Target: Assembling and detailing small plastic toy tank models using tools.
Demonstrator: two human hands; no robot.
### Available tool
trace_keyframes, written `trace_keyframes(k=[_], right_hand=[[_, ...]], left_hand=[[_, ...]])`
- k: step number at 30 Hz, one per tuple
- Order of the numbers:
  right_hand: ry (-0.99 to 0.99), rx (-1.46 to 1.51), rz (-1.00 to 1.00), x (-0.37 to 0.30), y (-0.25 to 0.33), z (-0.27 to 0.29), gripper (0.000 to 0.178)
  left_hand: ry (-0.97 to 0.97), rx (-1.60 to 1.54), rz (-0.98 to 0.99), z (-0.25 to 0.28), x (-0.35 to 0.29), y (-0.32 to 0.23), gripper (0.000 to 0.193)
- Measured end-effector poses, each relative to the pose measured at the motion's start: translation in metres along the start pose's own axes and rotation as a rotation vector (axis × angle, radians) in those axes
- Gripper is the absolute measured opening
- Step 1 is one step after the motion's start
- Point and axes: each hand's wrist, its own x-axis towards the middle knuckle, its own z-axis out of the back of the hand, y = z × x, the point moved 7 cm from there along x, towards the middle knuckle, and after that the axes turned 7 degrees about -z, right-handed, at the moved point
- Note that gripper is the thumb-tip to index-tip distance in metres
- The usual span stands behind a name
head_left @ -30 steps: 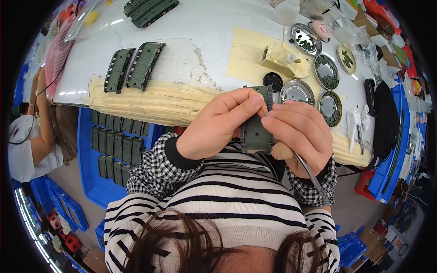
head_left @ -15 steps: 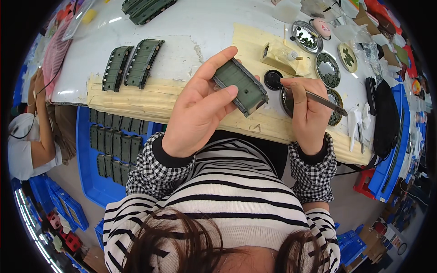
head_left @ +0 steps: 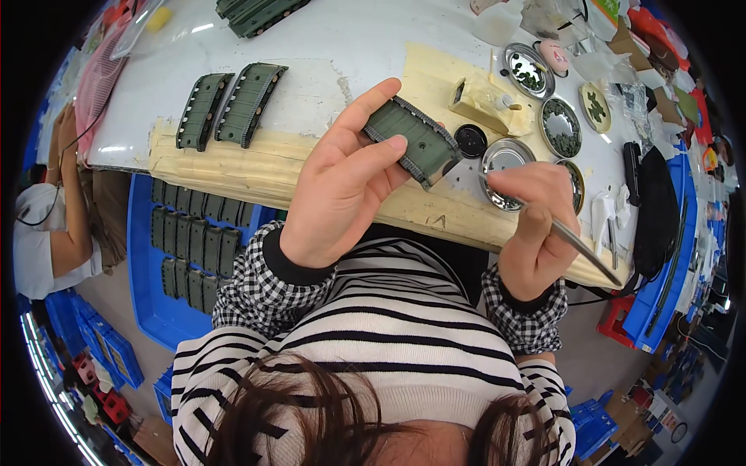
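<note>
So from my seat, the left hand [head_left: 342,194] is clamped on a dark green plastic track piece [head_left: 412,141], thumb on its face and fingers behind, holding it up tilted over the desk [head_left: 334,46] edge at about 12 o'clock from my chest. The right hand [head_left: 536,233] is closed in a pinch around a pair of metal tweezers [head_left: 579,241], tip end hidden in the fingers, so I can't tell if they carry anything; it sits at 3 o'clock of the piece, near but apart. If I were doing this bit well, I'd keep the piece steady with the open face turned to the tweezers and brace the right wrist on the desk edge. Just past the hands, at 1 o'clock, are a black round lid [head_left: 470,140] and several shallow metal dishes [head_left: 561,126] of small parts. Two more green pieces [head_left: 231,105] lie at 10 o'clock, and a blue crate [head_left: 148,295] of them sits below at 9.
</note>
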Motion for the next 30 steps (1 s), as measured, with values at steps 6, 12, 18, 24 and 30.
trace_keyframes(k=[6,12,18,24,30], right_hand=[[0.124,0.137,-0.034,-0.009,0.008,-0.018,0.018],[0.127,0.119,-0.041,-0.010,0.007,-0.021,0.019],[0.131,0.104,-0.038,-0.010,0.006,-0.022,0.020],[0.128,0.079,-0.004,-0.011,0.007,-0.024,0.019],[0.109,0.070,0.020,-0.013,0.008,-0.024,0.019]], left_hand=[[0.006,-0.026,0.021,-0.006,-0.001,0.002,0.051],[0.000,-0.037,0.021,-0.005,-0.002,0.003,0.050],[-0.011,-0.055,0.018,-0.005,-0.003,0.004,0.050],[-0.022,-0.061,0.019,-0.005,-0.003,0.005,0.050],[-0.012,-0.074,0.030,-0.006,-0.002,0.006,0.051]])
